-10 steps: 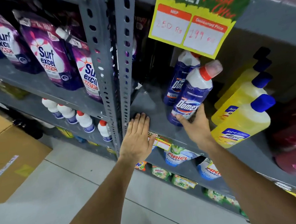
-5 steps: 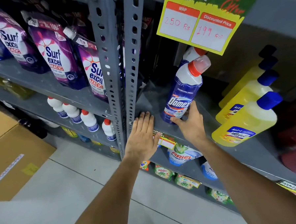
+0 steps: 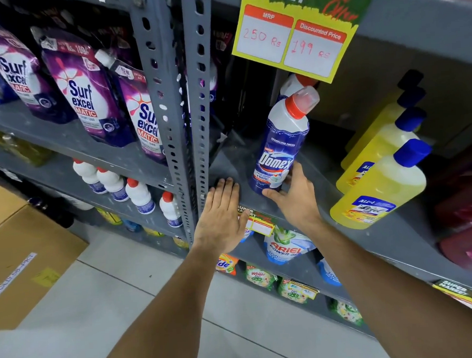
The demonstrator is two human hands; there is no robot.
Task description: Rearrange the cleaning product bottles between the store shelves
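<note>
A blue Domex bottle with a red and white cap stands upright on the grey shelf. My right hand cups its base, thumb in front and fingers on its right side. A second Domex bottle stands behind it, mostly hidden by the price sign. My left hand lies flat on the shelf's front edge, just left of the bottle, holding nothing. Three yellow Lizol bottles with blue caps lean in a row to the right.
Two perforated grey uprights divide the shelving. Purple Surf Excel pouches fill the left shelf, small white bottles below them. A yellow price sign hangs overhead. Detergent packs sit on lower shelves. A cardboard box stands on the floor at left.
The Domex bottle went from tilted in my right hand to standing upright on the shelf, further left. My right hand has slid down to its base. My left hand stayed on the shelf edge.
</note>
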